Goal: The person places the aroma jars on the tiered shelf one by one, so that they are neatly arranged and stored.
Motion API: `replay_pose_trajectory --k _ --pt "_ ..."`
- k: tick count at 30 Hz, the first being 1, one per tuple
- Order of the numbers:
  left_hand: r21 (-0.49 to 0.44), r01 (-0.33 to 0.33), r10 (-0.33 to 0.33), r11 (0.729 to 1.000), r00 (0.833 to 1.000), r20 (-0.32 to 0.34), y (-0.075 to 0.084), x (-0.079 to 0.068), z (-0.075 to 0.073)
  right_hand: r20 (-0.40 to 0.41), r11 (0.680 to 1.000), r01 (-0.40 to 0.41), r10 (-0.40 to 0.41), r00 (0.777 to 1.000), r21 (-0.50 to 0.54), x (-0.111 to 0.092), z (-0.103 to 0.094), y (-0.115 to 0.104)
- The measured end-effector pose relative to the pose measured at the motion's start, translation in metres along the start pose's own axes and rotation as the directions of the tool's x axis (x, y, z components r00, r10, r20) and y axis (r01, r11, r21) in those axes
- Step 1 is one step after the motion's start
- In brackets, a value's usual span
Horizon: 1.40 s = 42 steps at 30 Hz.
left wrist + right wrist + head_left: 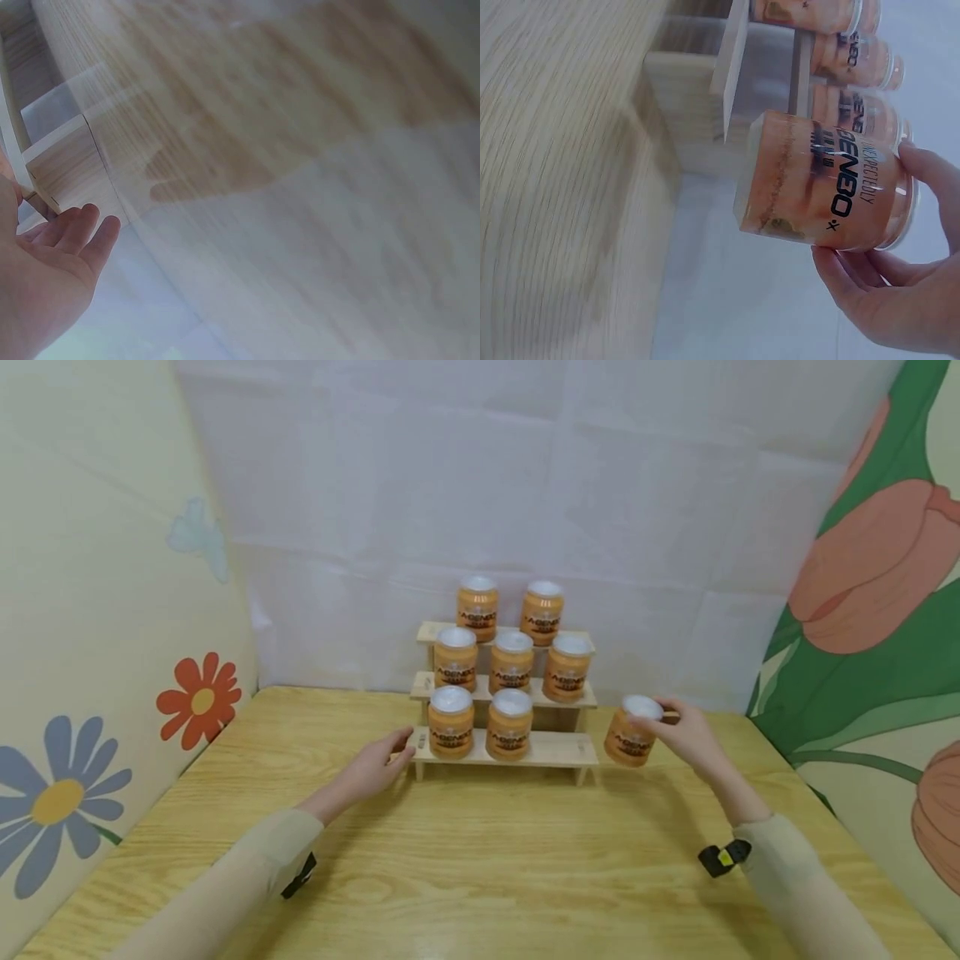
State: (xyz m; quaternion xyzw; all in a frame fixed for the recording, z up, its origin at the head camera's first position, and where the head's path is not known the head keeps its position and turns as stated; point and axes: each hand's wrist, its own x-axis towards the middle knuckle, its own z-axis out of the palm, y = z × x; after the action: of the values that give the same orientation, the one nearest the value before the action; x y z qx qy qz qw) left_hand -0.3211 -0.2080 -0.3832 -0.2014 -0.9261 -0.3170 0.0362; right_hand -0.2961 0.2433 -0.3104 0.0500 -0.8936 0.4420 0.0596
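My right hand [686, 739] grips an orange jar [628, 739] near its pale lid, thumb on one side and fingers on the other. In the right wrist view this jar [817, 184] is tilted beside the end of a three-step wooden rack [551, 748], with dark lettering on its label. My left hand [371, 767] touches the left end of the rack's lowest step; in the left wrist view its fingers [79, 232] are loosely extended by the wood. Two matching jars [451, 724] stand on the bottom step, three on the middle step [512, 664] and two on the top [477, 607].
The rack stands on a wood-grain table [480, 868], close to a white cloth backdrop [510, 485]. Flower-printed panels flank the table at left [90, 610] and right [885, 610]. A dark wrist device [724, 857] sits at my right cuff.
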Motion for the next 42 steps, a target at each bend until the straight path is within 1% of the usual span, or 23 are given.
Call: replay_pose_trajectory --k 3,10,15,19,22,29,35,42 --pt "0.002 0.001 -0.001 1.000 1.000 -0.001 -0.001 0.000 0.000 0.007 0.999 0.022 -0.022 1.000 0.032 0.002 0.008 -0.008" --pt "0.005 -0.004 0.005 1.000 1.000 -0.014 -0.002 -0.001 0.000 -0.008 0.991 0.093 -0.092 0.996 0.091 0.011 0.032 -0.017" --pt "-0.013 0.003 -0.003 1.000 1.000 -0.012 -0.001 -0.001 0.000 0.003 0.987 0.128 -0.128 0.992 0.096 0.015 0.046 -0.023" --pt "-0.015 -0.005 0.004 1.000 1.000 -0.018 -0.001 0.000 0.001 0.005 0.985 0.139 -0.141 0.990 0.098 0.016 0.054 -0.026" --pt "-0.007 -0.013 0.013 1.000 1.000 -0.022 -0.001 0.000 0.001 0.008 0.984 0.141 -0.143 0.990 0.109 0.018 0.061 -0.026" --pt "-0.005 -0.014 0.014 1.000 1.000 -0.028 -0.002 -0.001 0.001 0.008 0.973 0.137 -0.140 0.990 0.184 0.022 0.071 -0.026" --pt "-0.005 -0.011 0.011 1.000 1.000 -0.029 -0.002 -0.002 0.000 0.011 0.971 0.118 -0.123 0.992 0.208 0.024 0.074 -0.024" --pt "-0.004 -0.005 0.005 1.000 1.000 -0.030 -0.001 -0.002 0.002 0.033 0.970 0.097 -0.107 0.994 0.224 0.027 0.075 -0.020"
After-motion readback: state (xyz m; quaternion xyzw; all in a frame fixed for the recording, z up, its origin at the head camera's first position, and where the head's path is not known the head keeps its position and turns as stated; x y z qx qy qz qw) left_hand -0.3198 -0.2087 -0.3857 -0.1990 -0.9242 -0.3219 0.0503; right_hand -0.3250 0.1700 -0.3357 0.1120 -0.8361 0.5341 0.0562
